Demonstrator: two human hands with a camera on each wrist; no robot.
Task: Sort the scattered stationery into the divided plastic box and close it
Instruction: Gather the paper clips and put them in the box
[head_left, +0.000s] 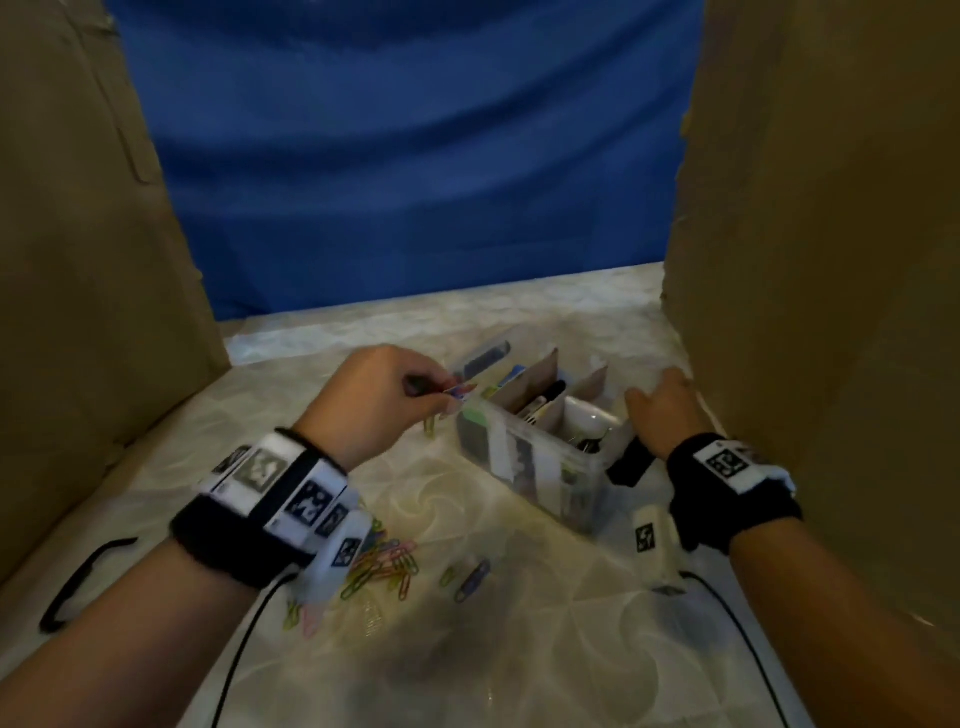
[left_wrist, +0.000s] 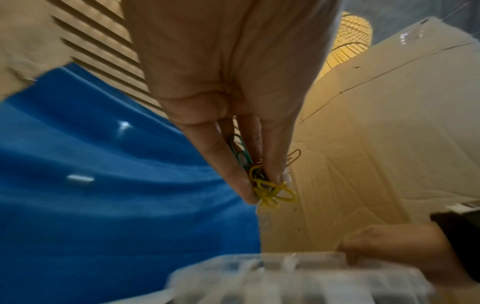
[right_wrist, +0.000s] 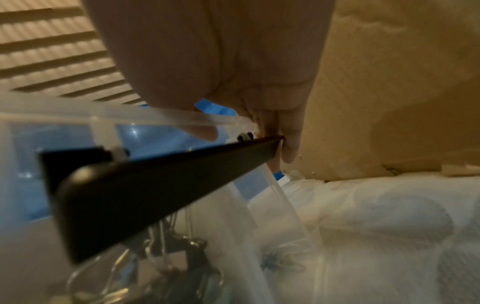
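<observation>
Several yellow and green paper clips pinched in the fingertips of the left hand, held above the left end of the open plastic box on the table. Right hand clamped on the box's right end by the black latch, thumb over the rim. Further loose clips scattered on the table near the left wrist; cardboard dividers standing inside the box.

Left hand hovers, fingers pinching paper clips; right hand grips the box end.
</observation>
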